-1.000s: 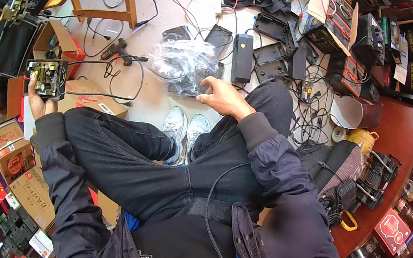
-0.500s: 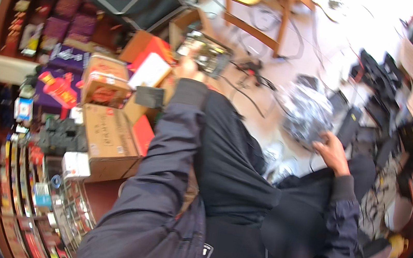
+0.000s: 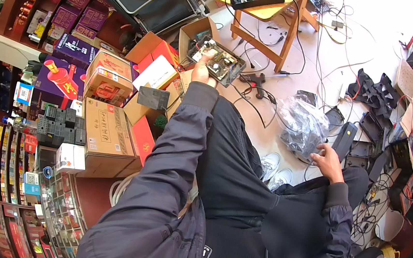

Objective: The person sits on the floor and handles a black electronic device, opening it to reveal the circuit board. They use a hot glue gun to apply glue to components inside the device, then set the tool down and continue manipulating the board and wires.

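My left hand (image 3: 202, 71) reaches forward and is closed on the near left edge of an open circuit board in a dark casing (image 3: 224, 64), its thumb over the top. The board is held above an open cardboard box (image 3: 192, 32), and its fittings are too small to name. Over my bent right knee, my right hand (image 3: 329, 164) is closed, thumb and fingers drawn together at the near edge of a clear plastic bag (image 3: 305, 122) with dark contents. A thin cable shows below those fingertips; what they pinch, if anything, I cannot make out.
Cardboard boxes (image 3: 111, 140) and a small black box (image 3: 153, 98) stand left. A wooden stool (image 3: 258, 36) bears a tool tray. Cables (image 3: 257, 104), a black adapter (image 3: 344, 139) and black plastic parts (image 3: 373, 91) lie on the floor. My white shoes (image 3: 270, 166) show below the bag.
The picture has turned from blurred to sharp. My left hand and the circuit board sit slightly farther right in view. My right hand stays by the plastic bag.
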`<control>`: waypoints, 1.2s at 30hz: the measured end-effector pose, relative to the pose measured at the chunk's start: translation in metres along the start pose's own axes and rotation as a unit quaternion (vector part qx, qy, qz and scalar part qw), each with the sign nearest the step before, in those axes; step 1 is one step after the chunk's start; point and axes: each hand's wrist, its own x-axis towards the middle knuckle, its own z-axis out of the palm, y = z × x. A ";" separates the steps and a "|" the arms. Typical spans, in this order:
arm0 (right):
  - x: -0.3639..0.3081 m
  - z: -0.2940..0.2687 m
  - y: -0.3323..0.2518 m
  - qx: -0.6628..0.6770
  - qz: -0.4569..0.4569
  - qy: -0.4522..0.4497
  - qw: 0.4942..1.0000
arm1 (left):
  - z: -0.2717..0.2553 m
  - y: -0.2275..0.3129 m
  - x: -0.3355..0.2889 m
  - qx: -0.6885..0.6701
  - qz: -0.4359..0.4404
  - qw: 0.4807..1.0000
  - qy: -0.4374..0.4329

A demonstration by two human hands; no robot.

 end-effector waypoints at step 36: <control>-0.006 0.000 -0.004 -0.052 0.026 0.002 0.998 | -0.011 -0.005 -0.004 0.008 -0.005 1.000 0.009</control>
